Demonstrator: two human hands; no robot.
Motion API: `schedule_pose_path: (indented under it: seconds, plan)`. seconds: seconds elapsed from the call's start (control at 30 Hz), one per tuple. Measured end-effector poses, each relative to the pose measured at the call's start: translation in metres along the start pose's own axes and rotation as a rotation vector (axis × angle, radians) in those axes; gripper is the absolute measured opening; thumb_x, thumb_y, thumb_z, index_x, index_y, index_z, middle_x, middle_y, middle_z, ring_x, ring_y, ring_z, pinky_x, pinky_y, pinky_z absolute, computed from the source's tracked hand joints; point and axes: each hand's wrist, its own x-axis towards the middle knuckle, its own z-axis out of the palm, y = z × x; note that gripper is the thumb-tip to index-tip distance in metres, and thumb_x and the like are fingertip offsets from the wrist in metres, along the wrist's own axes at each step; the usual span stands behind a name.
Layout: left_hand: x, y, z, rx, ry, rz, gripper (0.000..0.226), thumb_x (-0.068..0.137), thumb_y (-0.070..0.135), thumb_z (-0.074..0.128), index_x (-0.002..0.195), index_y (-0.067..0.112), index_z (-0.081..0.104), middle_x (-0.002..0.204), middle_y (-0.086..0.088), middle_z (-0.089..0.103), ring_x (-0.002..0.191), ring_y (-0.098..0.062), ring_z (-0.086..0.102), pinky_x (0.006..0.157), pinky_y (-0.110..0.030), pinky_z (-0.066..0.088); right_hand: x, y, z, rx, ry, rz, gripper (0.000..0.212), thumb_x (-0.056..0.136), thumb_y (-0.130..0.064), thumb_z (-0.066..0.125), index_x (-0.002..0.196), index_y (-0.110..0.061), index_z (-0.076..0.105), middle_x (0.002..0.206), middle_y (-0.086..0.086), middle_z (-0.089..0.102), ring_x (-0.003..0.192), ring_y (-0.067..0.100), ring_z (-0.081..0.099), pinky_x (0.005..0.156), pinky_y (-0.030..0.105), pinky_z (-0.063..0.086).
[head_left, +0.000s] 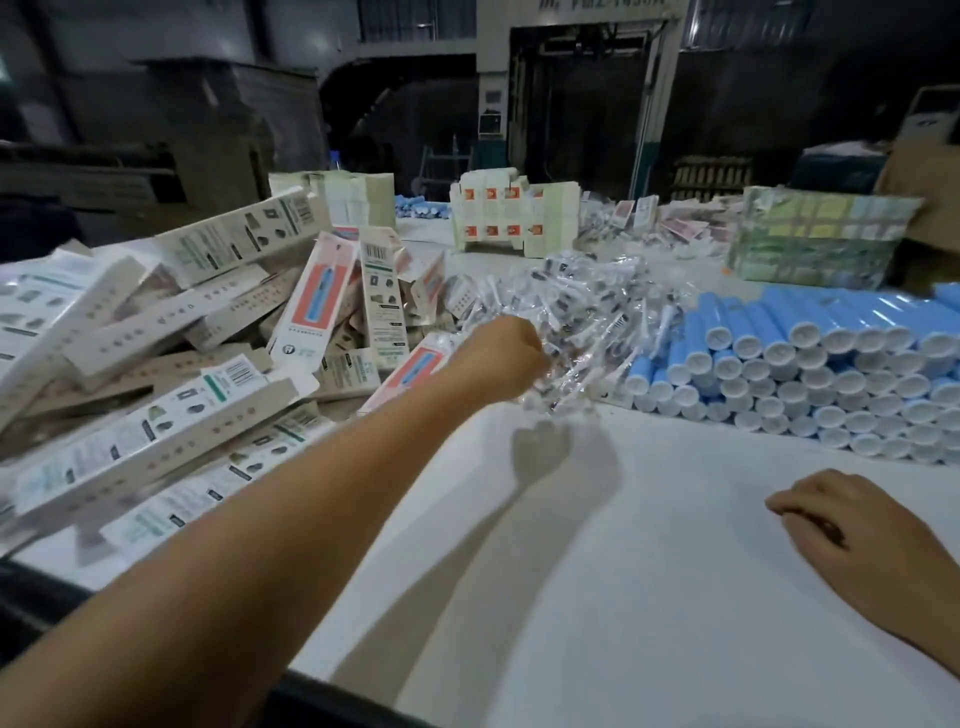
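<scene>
At frame centre the left hand (498, 358) curls its fingers round clear packets (587, 306) at their heap's near edge, between loose cartons (208, 322) left and stacked blue tubes (831, 332) right, while the right hand (852, 525), loosely curled and holding nothing, rests lower right on open white bench (623, 597).

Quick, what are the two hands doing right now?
Left hand: closed, gripping clear packets from the pile.
Right hand: open, resting on the white table, holding nothing.
</scene>
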Motion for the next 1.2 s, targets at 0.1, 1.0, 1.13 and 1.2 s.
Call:
schedule_pose_path:
  seconds: [0.1, 1.0, 1.13, 1.2]
  plan:
    - [0.016, -0.057, -0.032, 0.372, 0.055, -0.115, 0.021, 0.092, 0.026, 0.059, 0.106, 0.010, 0.057, 0.082, 0.001, 0.055, 0.064, -0.010, 0.053, 0.049, -0.023, 0.040, 0.000, -0.001, 0.001, 0.021, 0.004, 0.005, 0.025, 0.085, -0.008, 0.064, 0.090, -0.032, 0.067, 0.088, -0.024, 0.053, 0.090, -0.001, 0.050, 0.068, 0.028, 0.038]
    - [-0.030, -0.017, -0.014, -1.263, -0.643, -0.197, 0.053, 0.073, 0.026, 0.054, 0.121, 0.004, 0.053, 0.102, -0.022, 0.068, 0.089, -0.037, 0.068, 0.071, -0.046, 0.057, 0.000, -0.016, -0.009, 0.127, 0.028, 0.034, 0.017, 0.089, -0.011, 0.060, 0.090, -0.026, 0.068, 0.088, -0.017, 0.058, 0.086, 0.003, 0.054, 0.071, 0.008, 0.037]
    - [-0.033, 0.020, 0.041, -1.225, -1.119, -0.181, 0.058, 0.075, 0.015, 0.039, 0.131, 0.003, 0.045, 0.109, -0.024, 0.064, 0.089, -0.041, 0.066, 0.073, -0.045, 0.057, 0.003, -0.011, -0.015, 0.825, 0.190, 0.322, 0.018, 0.098, -0.016, 0.049, 0.097, -0.020, 0.067, 0.082, -0.001, 0.068, 0.059, 0.008, 0.059, 0.051, 0.016, 0.044]
    - [-0.030, 0.031, 0.060, -1.156, -1.167, -0.209, 0.064, 0.073, 0.008, 0.040, 0.136, 0.005, 0.044, 0.109, -0.022, 0.065, 0.086, -0.040, 0.067, 0.070, -0.043, 0.058, 0.005, -0.009, -0.023, 1.210, 0.129, 0.491, 0.032, 0.100, -0.031, 0.043, 0.102, -0.009, 0.067, 0.074, 0.012, 0.067, 0.043, 0.019, 0.052, 0.036, 0.021, 0.035]
